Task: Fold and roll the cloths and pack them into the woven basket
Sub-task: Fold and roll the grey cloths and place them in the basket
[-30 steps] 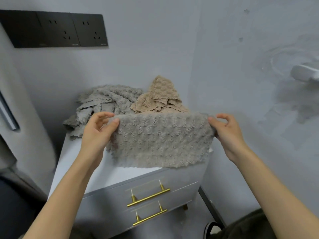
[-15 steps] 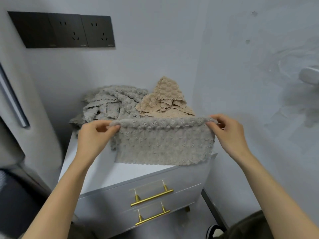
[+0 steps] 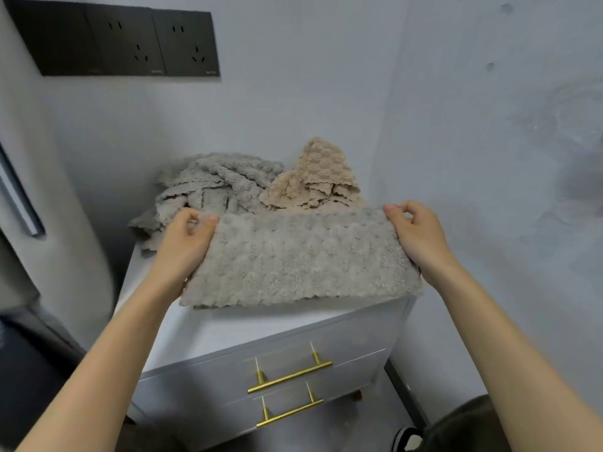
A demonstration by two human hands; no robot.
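Plainly, from the head view, both hands are on one grey cloth (image 3: 300,259). The left hand (image 3: 186,246) pinches its far left corner between thumb and curled fingers, and the right hand (image 3: 417,236) pinches the far right corner the same way. The cloth looks folded double. Its near scalloped edge lies along the front of the cabinet (image 3: 228,324) top, towards the right front corner, and its far fold is held just above the surface.

A heap of grey cloths (image 3: 212,181) sits at the back left corner of the top, and a beige cloth (image 3: 313,177) at the back right, just behind the held fold. No basket shows in this view.

The step in hand seems to be laying the fold flat before the next fold or the roll. To do it well, keep both corners level and the fold taut between the hands. Lower it clear of the beige cloth, so nothing gets caught under it. Line the scalloped edges up before pressing it flat. The pile is thick and soft, so a slack roll would likely spring open.
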